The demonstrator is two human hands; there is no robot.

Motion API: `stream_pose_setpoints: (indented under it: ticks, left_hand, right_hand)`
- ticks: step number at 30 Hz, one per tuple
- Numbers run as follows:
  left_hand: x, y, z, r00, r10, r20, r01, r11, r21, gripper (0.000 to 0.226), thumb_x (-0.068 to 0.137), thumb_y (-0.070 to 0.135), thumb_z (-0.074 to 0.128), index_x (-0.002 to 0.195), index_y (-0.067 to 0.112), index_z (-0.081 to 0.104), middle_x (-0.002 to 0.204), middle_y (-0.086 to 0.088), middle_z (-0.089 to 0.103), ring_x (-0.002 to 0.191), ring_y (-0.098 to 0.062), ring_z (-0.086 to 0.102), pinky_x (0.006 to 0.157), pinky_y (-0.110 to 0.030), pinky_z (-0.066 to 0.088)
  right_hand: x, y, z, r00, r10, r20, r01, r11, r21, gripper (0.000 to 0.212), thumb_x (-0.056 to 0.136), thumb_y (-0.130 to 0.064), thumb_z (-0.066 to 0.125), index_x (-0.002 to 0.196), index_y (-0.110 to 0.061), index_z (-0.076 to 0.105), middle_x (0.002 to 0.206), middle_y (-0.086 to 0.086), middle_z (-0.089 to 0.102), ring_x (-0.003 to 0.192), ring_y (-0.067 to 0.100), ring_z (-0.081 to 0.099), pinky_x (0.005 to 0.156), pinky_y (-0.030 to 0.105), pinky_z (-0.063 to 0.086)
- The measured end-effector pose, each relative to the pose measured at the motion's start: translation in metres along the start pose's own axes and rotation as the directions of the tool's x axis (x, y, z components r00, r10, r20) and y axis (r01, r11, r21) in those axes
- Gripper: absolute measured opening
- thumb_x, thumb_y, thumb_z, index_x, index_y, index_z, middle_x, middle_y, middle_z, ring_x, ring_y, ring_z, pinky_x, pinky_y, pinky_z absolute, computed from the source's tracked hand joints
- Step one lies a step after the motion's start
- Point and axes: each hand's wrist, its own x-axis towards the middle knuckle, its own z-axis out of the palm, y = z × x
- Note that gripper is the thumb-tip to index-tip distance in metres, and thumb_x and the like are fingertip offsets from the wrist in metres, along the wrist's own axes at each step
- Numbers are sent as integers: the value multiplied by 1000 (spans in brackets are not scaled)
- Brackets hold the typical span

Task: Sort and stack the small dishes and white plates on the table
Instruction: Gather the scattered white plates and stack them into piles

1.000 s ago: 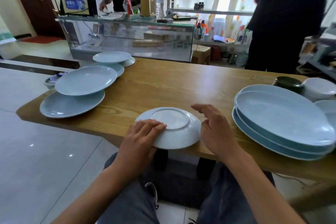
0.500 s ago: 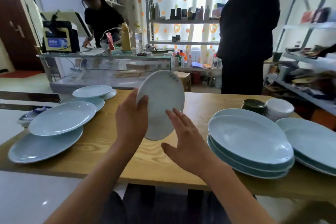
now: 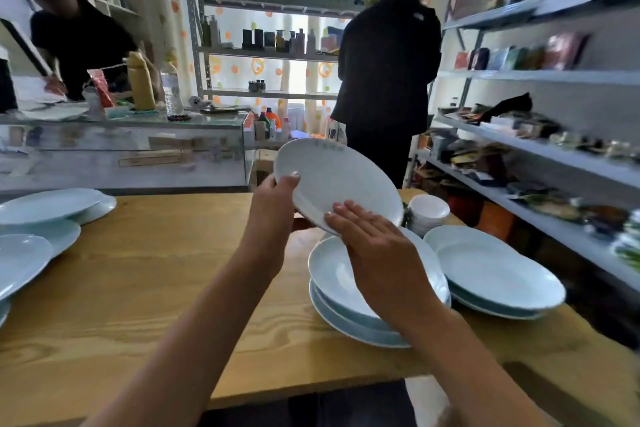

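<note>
A white plate [image 3: 343, 180] hangs tilted in the air above the wooden table [image 3: 156, 288]. My left hand [image 3: 273, 198] grips its left rim, thumb on the upper face. My right hand [image 3: 374, 250] lies with straight fingers against the plate's near edge. Directly below sits a stack of pale blue plates [image 3: 332, 291]. A second stack of plates [image 3: 495, 274] lies to its right. A pile of small white dishes [image 3: 427, 211] stands behind them. More pale blue plates [image 3: 41, 218] are spread at the table's left end.
A glass counter [image 3: 121, 146] with bottles runs behind the table on the left. Metal shelves [image 3: 540, 156] full of goods line the right side. One person in black [image 3: 388, 73] stands beyond the table; another [image 3: 76, 35] leans at the counter.
The plate came off the table's near edge, was turned face up and carried right, over the stack of pale blue plates. My view swung right with it.
</note>
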Motion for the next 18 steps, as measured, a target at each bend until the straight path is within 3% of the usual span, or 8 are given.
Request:
stream_pose_setpoints:
  ticks: [2,4,5,8,10,13,18]
  left_hand:
    - [0,-11,27,986,5,164,-15,998,57,26,103,38,36,124,25,42,110,1,58,98,-17,61,74,-25,57]
    - [1,-26,52,957,46,288,-105,975,194,40,103,44,28,138,25,35,114,12,51,97,-4,55,66,-6,50]
    - [2,-34,61,942,68,328,-165,946,280,47,103,46,25,145,24,29,123,13,46,105,-2,51,70,-1,45]
    - [4,-54,83,914,109,392,-305,820,483,58,102,49,23,153,24,15,158,5,22,143,-14,23,106,-20,22]
    - [3,-62,90,884,104,457,-366,763,534,57,102,47,24,154,24,15,161,5,13,147,-12,11,107,-22,12]
    - [3,-70,98,820,109,561,-492,634,596,56,103,45,25,154,23,14,161,8,7,147,-7,1,108,-20,3]
    - [10,-85,102,727,144,671,-673,344,655,55,104,41,24,154,22,11,161,7,3,146,-7,-10,110,-23,-8]
  right_hand:
    - [-10,21,-16,997,72,16,-72,997,-35,42,83,-4,70,123,-16,65,126,1,63,119,17,59,96,39,48]
    - [-20,43,-32,989,144,37,-141,987,-81,39,85,-8,69,123,-17,65,125,0,64,116,16,60,93,38,50]
    - [-26,52,-39,983,174,49,-169,980,-103,38,86,-10,69,122,-17,65,124,0,64,114,17,62,92,39,51]
    - [-45,83,-57,957,275,93,-257,952,-166,35,89,-22,61,124,-16,65,122,2,65,108,20,66,89,44,51]
    - [-56,102,-65,916,377,139,-346,916,-204,37,92,-26,55,127,-17,62,121,3,67,102,23,68,87,44,53]
    - [-67,132,-63,827,520,213,-465,846,-260,36,97,-16,53,132,-18,57,115,7,70,95,26,69,81,37,55]
    - [-67,154,-44,690,654,310,-564,755,-335,39,99,-14,43,136,-19,53,122,8,66,106,26,62,93,38,48]
